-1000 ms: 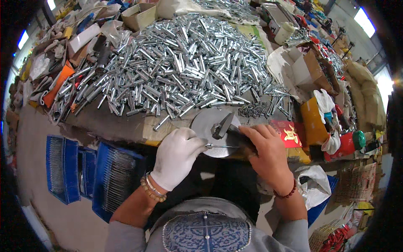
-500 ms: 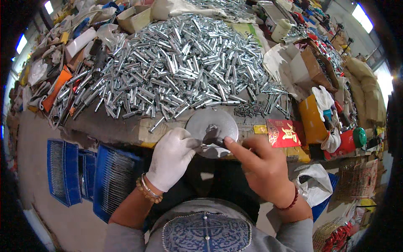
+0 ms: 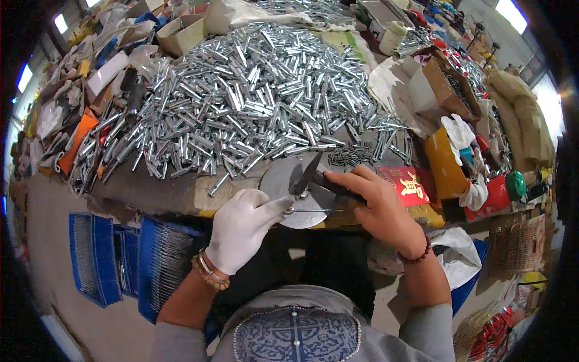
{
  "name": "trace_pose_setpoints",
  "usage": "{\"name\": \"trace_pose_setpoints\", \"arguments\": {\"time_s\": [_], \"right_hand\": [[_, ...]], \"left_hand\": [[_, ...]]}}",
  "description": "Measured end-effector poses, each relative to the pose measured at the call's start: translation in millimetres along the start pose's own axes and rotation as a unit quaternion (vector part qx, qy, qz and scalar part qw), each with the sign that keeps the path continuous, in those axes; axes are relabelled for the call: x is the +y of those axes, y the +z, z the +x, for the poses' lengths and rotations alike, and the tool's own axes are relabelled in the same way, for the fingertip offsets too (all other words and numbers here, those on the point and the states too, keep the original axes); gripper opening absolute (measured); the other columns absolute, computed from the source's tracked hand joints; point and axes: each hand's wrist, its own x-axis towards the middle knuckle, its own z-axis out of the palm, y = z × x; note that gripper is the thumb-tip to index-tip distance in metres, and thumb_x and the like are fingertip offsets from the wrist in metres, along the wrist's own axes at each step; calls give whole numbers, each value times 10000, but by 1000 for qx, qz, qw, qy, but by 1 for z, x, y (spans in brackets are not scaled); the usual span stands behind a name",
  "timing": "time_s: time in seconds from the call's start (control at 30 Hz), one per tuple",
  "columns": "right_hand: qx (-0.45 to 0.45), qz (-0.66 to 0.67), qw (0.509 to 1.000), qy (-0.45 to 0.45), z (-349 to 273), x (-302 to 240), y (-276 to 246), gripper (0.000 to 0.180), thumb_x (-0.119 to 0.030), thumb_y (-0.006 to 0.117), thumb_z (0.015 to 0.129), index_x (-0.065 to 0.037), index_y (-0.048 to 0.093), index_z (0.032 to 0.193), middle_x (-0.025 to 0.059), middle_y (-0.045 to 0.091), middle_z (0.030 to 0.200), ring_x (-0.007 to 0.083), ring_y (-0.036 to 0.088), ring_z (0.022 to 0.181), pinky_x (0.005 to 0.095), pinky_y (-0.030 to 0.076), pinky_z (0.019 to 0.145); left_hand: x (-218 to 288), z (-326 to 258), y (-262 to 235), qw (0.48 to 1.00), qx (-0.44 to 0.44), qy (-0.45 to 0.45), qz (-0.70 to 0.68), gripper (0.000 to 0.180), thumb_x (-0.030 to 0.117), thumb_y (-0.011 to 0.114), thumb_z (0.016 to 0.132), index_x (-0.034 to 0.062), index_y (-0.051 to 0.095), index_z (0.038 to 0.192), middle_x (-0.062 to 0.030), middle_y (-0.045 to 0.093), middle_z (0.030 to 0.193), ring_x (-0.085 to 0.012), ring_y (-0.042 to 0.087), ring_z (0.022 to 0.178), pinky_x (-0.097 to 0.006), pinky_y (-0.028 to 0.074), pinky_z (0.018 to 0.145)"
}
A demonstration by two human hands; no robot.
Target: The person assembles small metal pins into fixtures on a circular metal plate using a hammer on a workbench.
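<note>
A white glove covers my left hand (image 3: 238, 229), whose thumb and fingers pinch a thin metal rod (image 3: 322, 210). The rod points right across the near part of a round grey metal plate (image 3: 276, 180) at the bench edge. Bare, my right hand (image 3: 389, 211) is closed round the dark handle of a hammer (image 3: 309, 172). The hammer's dark, narrow head stands tilted over the plate and hides part of its middle. Beyond the plate spreads a big heap of shiny metal tubes (image 3: 265, 99). Small dark pins (image 3: 350, 155) lie right of the plate.
Blue crates (image 3: 90, 256) holding thin rods stand on the floor at left. On the bench's right are a red packet (image 3: 410, 186), a yellow box (image 3: 445, 161), white gloves (image 3: 461, 136) and a cardboard box (image 3: 440, 87). A white sack (image 3: 455, 256) lies below.
The hammer head has swung up and stands more upright. My right hand has shifted right and up. More of the rod shows. The whole view has shifted slightly.
</note>
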Motion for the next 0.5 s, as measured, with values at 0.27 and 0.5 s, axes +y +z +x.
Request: {"name": "trace_pose_setpoints", "arguments": {"time_s": [0.27,0.5], "right_hand": [[70,-151,982,-85,-11,-4,16,445,24,682,790,-108,704,1215,116,624,1015,353,663,978,454,569,803],[61,-141,983,-101,-17,3,26,256,-17,679,814,-81,677,1062,96,619,959,325,670,935,442,564,773]], "left_hand": [[-5,0,-1,999,-10,39,16,503,47,814,804,220,790,1275,-57,650,895,-287,655,832,-402,539,701],[-4,0,2,999,17,42,-11,557,-14,860,755,194,815,1270,-55,620,839,-263,621,775,-366,508,695]]}}
